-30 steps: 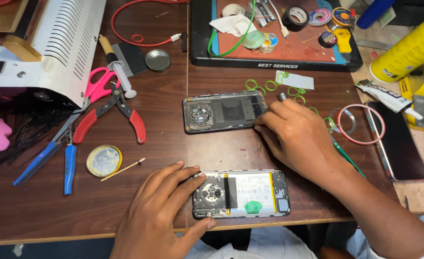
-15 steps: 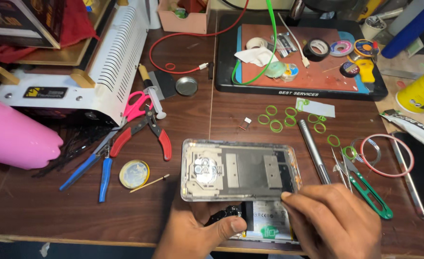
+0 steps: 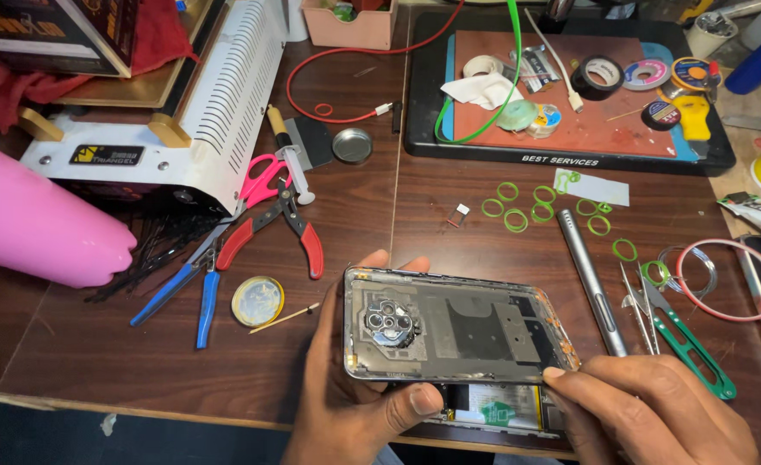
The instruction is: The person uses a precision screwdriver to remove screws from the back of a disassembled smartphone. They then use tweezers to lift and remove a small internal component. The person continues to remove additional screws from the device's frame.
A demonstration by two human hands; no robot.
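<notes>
I hold a phone back cover, clear-edged with a round camera ring inside, lifted above the table. My left hand grips its left end from below, thumb on the near edge. My right hand pinches its near right corner. Under the cover lies the opened phone body, its battery and green tab partly showing between my hands.
A grey metal screwdriver and green-handled tweezers lie to the right among several green rings. Red pliers, blue pliers, pink scissors and a round tin sit left. A black work mat with tape rolls is at the back.
The back cover, lying on the table a second ago, has been lifted over the phone body. Both hands have closed on it. The view has tilted up and left.
</notes>
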